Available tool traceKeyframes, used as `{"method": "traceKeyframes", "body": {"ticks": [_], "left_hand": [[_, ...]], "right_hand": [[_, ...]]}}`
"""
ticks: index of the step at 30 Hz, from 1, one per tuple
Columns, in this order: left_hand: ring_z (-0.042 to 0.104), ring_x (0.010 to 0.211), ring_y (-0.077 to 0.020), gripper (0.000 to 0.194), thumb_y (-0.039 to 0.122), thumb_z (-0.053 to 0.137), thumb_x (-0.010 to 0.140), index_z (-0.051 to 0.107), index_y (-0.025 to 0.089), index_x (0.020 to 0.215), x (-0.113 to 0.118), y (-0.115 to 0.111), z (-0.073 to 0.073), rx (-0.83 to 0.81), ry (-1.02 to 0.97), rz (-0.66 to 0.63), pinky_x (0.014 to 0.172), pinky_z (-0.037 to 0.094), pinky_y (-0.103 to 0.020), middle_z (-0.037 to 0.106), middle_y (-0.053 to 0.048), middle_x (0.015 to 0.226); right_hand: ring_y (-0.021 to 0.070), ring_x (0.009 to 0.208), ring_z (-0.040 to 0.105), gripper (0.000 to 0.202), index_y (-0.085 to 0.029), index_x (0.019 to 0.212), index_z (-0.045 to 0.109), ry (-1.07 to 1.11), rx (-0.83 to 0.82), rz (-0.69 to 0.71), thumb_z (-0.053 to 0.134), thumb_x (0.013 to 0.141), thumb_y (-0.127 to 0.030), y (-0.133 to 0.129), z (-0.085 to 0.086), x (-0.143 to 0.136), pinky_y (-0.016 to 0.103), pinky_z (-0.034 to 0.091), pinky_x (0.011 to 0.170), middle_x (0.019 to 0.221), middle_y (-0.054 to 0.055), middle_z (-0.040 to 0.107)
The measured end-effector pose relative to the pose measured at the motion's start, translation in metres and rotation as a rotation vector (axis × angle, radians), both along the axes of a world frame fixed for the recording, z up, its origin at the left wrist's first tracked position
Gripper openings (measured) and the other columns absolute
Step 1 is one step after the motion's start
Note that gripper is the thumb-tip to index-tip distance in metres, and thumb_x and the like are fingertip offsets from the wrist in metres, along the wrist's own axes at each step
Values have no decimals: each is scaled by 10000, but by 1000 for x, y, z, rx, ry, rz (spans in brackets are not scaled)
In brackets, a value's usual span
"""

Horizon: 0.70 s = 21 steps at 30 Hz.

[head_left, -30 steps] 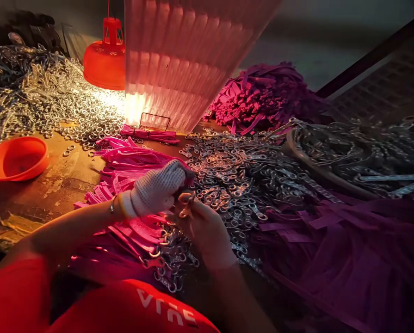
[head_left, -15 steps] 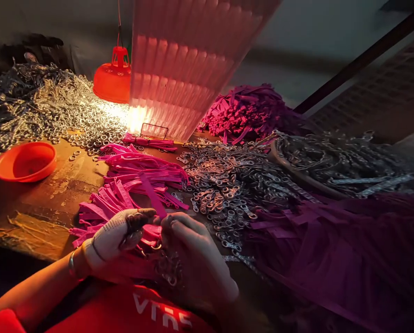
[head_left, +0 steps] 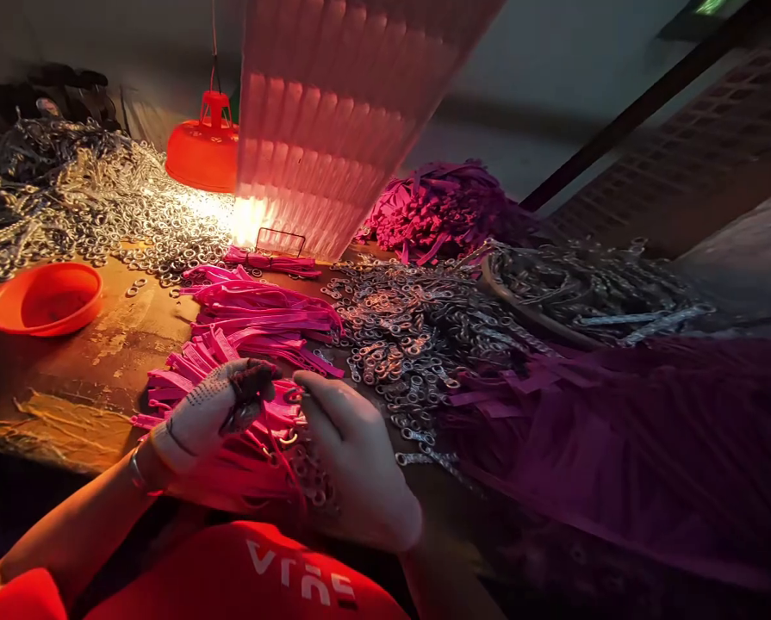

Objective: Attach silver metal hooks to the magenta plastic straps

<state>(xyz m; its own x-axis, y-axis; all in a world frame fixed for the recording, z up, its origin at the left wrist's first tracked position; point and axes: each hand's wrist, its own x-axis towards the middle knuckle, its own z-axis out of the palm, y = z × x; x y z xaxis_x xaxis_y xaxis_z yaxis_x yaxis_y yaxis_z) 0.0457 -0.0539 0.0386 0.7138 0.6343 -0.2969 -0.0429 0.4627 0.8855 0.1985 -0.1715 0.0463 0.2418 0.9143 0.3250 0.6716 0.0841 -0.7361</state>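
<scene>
My left hand [head_left: 220, 406], in a pale glove with dark fingertips, is closed on a narrow pink strap [head_left: 275, 443] that hangs down from its fingers. Facing it, my right hand [head_left: 356, 452] is closed in a pinch, with a small metal ring [head_left: 293, 394] at its fingertips. Part of that ring is hidden by the fingers. Below, between both hands, are more metal rings [head_left: 313, 482] and pink straps. A bundle of folded pink straps [head_left: 191, 370] lies just beyond my left hand.
Loose metal clasps [head_left: 411, 319] spread behind my right hand. An orange bowl [head_left: 46, 301] stands at left, before a big heap of metal hardware [head_left: 68, 189]. A red lamp [head_left: 202, 155] hangs beside a translucent ribbed panel [head_left: 333, 129]. Dark purple straps [head_left: 605, 448] fill the right.
The strap that stood up between the hands now hangs below my left hand. The hands have drawn slightly apart, and the ring at my right fingertips has come into sight. The view has shifted slightly.
</scene>
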Motion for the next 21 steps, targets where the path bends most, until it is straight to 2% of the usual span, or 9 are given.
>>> {"method": "traceKeyframes", "body": {"ticks": [4,7,9,11,14,16,18,21], "left_hand": [[325,454,-46,271,402,706,790,565,171,807,4,-12,5,23,82,17,411,269,-162,444,57,599],[356,482,-57,273,416,695,789,576,172,819,3,-14,7,98,140,-9,433,298,-170,464,49,630],[356,479,-65,292,443,645,830,559,173,764,2,-13,8,227,187,-47,434,283,-178,457,50,597],[359,486,-74,316,423,606,864,537,169,689,0,-10,7,425,248,-94,447,270,-187,452,46,557],[429,563,-95,195,253,592,843,587,158,673,1,-4,2,697,288,-191,520,324,-196,556,17,616],[486,624,-116,104,148,559,803,639,158,736,2,-1,-5,770,267,-281,582,372,-210,633,-1,707],[525,671,-134,131,110,536,787,658,157,787,4,1,-12,785,251,-334,628,397,-226,671,-13,772],[497,642,-127,146,202,532,869,637,154,779,4,0,-19,707,266,-302,601,375,-226,634,-6,720]], "right_hand": [[207,978,654,313,-207,1208,642,-205,-92,24,467,952,-167,14,4,2,309,473,873,1060,75,726],[202,907,645,293,-186,1177,639,-354,-152,7,459,948,-156,16,5,-3,293,450,801,993,73,717],[202,818,624,254,-186,1128,649,-492,-192,-27,468,950,-175,14,6,-7,298,413,720,905,66,700],[209,726,584,231,-170,1079,658,-669,-207,-64,476,937,-171,11,6,-10,319,353,642,819,74,668],[221,668,538,250,-132,1090,646,-882,-166,-42,469,914,-141,9,1,-10,340,286,595,774,98,637],[223,667,537,253,-132,1105,633,-895,-137,-15,457,925,-149,9,-5,-8,340,287,598,780,99,641],[217,688,558,241,-150,1102,630,-805,-154,-27,438,958,-178,10,-9,-4,332,319,621,801,89,656],[218,820,621,284,-158,1217,584,-627,-251,15,482,957,-212,11,-8,2,313,393,703,948,92,694]]}}
